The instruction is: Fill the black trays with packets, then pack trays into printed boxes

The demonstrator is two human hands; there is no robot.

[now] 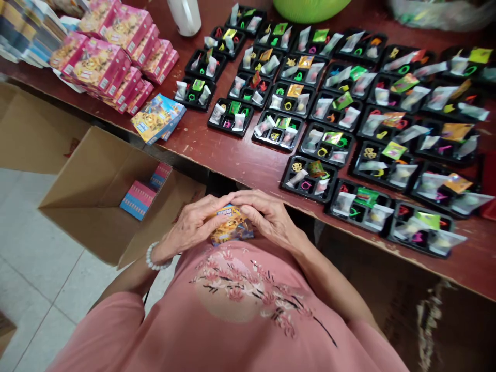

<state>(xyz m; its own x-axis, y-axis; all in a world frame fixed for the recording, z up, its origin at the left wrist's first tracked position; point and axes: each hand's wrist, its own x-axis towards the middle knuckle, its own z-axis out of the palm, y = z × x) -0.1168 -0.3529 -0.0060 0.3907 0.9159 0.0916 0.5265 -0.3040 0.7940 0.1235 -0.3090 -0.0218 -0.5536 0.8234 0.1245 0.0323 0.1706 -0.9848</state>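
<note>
Holding a small printed box [231, 227] right up against the belly, just below the near edge of the table [240, 160]. Picture side facing up at the camera, long side running left to right across the body. Can't really call the tilt, since fingers cover the top edge and both ends.

Clamped from both sides: left hand [191, 225] wrapped round the left end, right hand [271, 217] over the right end. Fingers curled and kept close together, tips of both hands meeting on top of the box. Wrists bent inward, forearms coming in from either side, bead bracelet [154, 260] on the left wrist.

Off to the left, an open cardboard box [89, 175] on the floor. Up on the table, rows of black trays [306, 178] and a pile of pink boxes [112, 51].
</note>
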